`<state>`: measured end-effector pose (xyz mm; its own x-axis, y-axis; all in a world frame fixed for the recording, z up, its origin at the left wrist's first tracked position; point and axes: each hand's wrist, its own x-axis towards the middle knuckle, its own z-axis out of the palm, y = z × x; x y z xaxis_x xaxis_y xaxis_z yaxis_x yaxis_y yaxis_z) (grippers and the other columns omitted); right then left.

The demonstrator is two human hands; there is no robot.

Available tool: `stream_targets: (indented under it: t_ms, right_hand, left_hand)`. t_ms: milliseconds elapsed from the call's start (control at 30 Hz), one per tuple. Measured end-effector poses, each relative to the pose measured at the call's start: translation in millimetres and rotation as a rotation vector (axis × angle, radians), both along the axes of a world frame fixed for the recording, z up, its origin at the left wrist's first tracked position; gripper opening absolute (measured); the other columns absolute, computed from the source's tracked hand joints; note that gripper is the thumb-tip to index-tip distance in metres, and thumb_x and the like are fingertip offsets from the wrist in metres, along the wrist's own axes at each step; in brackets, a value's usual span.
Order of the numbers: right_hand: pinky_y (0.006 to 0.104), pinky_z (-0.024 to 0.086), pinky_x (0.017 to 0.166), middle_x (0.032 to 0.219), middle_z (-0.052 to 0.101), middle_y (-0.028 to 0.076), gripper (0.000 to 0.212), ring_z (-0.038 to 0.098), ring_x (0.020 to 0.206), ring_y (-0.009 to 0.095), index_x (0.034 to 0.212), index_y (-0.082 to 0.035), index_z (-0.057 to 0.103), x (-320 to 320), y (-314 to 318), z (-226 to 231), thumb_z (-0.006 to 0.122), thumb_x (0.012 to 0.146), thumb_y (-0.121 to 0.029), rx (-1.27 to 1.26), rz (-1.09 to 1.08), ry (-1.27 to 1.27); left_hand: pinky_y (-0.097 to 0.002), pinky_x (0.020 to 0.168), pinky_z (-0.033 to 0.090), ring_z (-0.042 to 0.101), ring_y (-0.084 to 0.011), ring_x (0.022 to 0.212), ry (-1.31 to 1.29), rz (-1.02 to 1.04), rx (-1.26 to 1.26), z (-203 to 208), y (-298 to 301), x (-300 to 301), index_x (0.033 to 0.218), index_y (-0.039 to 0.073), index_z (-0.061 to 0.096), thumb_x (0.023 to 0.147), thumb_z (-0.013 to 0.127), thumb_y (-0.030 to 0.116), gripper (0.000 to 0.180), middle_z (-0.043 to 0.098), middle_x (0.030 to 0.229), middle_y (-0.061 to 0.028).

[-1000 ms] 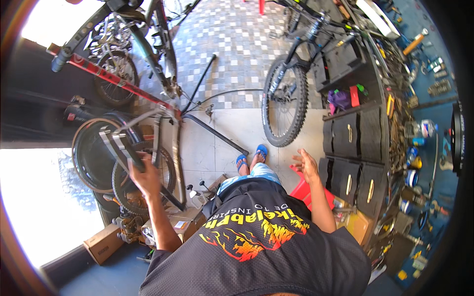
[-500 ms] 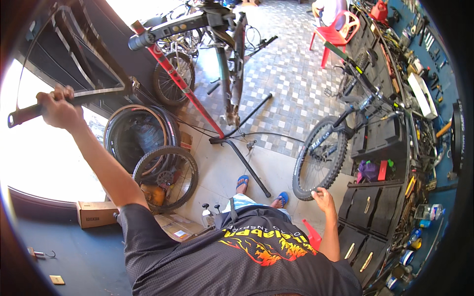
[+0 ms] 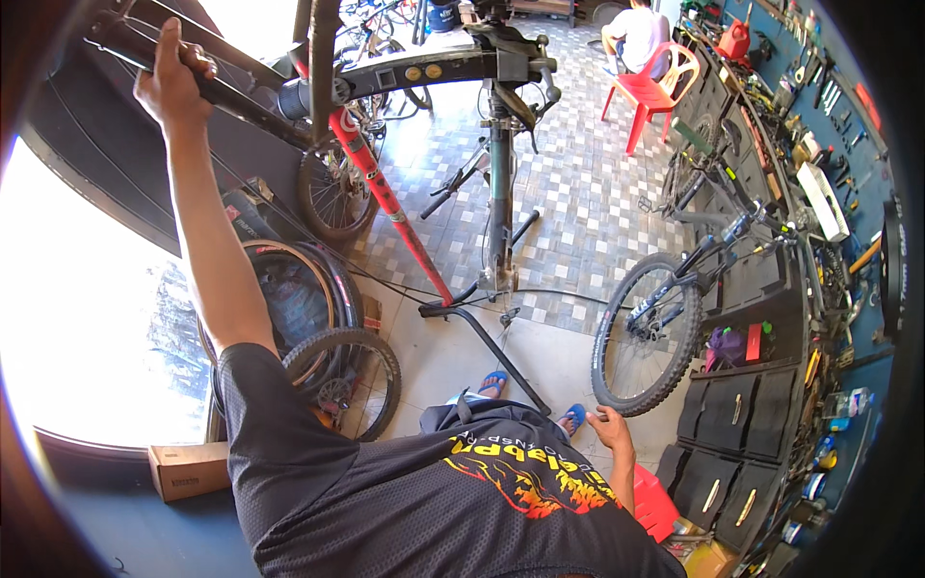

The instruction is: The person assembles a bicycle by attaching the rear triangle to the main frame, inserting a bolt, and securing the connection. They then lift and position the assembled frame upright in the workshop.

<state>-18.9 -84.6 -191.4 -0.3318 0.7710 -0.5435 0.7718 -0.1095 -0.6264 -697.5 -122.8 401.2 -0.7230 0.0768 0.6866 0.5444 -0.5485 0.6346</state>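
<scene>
At the upper left, my left hand is closed around a dark tube of a bicycle frame part. My arm is stretched out and raised. The part reaches across near the top of a red repair stand, partly overlapping it in view. From the stand's black arm, another dark bicycle frame hangs down. Low on the right, my right hand is empty with its fingers loosely apart, near the front wheel of a parked bicycle, and I cannot tell whether it touches the tyre.
Several tyres and a loose wheel lean at the left beside a cardboard box. Black drawers and a tool wall line the right. Farther back, a person sits by a red plastic chair. The stand's legs cross the floor.
My left hand has lifted and swung the frame part upward and to the right, toward the stand's top. My right hand has lowered a little. The whole view has shifted slightly.
</scene>
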Motion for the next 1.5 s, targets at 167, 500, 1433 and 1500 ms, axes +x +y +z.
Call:
stream_targets:
  t_ms: [167,500,1433,1500]
  right_hand:
    - [0.0420,0.055,0.097,0.113,0.077,0.022,0.070,0.074,0.110,0.034,0.134,-0.001,0.066,-26,-16,15,0.077,0.090,-0.054,-0.017,0.021,-0.044]
    - [0.0425,0.055,0.098,0.114,0.077,0.022,0.073,0.073,0.111,0.034,0.138,0.001,0.064,-3,-16,45,0.078,0.089,-0.052,-0.029,-0.091,-0.192]
    - [0.0420,0.056,0.096,0.117,0.076,0.022,0.066,0.073,0.110,0.033,0.137,-0.002,0.065,-28,-54,58,0.077,0.091,-0.047,-0.019,-0.020,-0.265]
    - [0.0419,0.056,0.096,0.116,0.076,0.021,0.065,0.074,0.110,0.033,0.137,-0.002,0.065,-27,-56,64,0.077,0.091,-0.047,-0.024,-0.008,-0.266]
  left_hand:
    - [-0.0305,0.042,0.044,0.052,-0.0139,0.050,-0.042,-0.125,-0.017,-53,15,-43,0.078,0.006,0.057,0.094,0.078,0.019,0.030,0.049,0.059,-0.0024]
    - [-0.0285,0.038,0.041,0.050,-0.0129,0.047,-0.239,-0.257,-0.068,-155,20,-78,0.079,0.010,0.052,0.099,0.071,0.017,0.029,0.045,0.057,-0.0012]
    - [-0.0338,0.090,0.056,0.069,-0.0202,0.106,-0.173,-0.100,-0.170,-292,3,-75,0.132,-0.001,0.048,0.100,0.076,0.035,0.056,0.068,0.115,-0.0140]
    - [-0.0355,0.089,0.058,0.070,-0.0220,0.105,-0.178,0.047,-0.149,-321,-4,-61,0.133,0.000,0.047,0.100,0.075,0.034,0.055,0.066,0.118,-0.0144]
